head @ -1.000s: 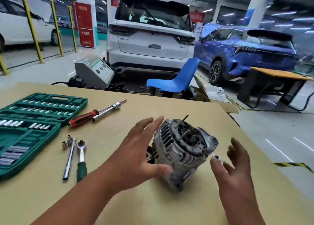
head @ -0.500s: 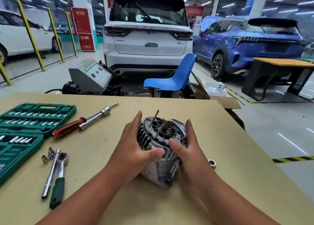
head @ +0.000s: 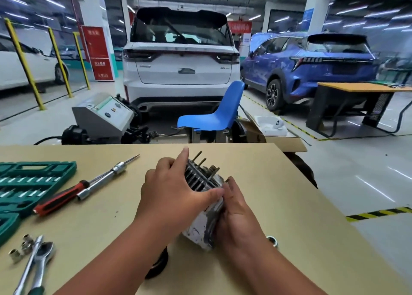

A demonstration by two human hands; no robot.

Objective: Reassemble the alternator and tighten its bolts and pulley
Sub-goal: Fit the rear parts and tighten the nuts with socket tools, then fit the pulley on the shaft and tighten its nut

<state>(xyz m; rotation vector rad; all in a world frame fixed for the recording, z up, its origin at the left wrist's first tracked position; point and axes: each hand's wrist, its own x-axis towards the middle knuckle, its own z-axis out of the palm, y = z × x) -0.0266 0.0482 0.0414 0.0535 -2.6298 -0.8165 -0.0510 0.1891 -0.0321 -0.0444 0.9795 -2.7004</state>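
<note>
Between ratchet (head: 45,250) and nut (head: 272,241), left hand (head: 176,194) and right hand (head: 237,216) clasp the alternator (head: 197,178).

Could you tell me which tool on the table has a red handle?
The screwdriver, lying against the silver bar by the green case; the ratchet has a green handle.

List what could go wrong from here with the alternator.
1. The alternator sits tilted between the left hand and right hand; it might slip onto the table.
2. The long bolts sticking out of its top could jab fingers or drop out.
3. The right forearm might knock the small metal ring away.
</note>
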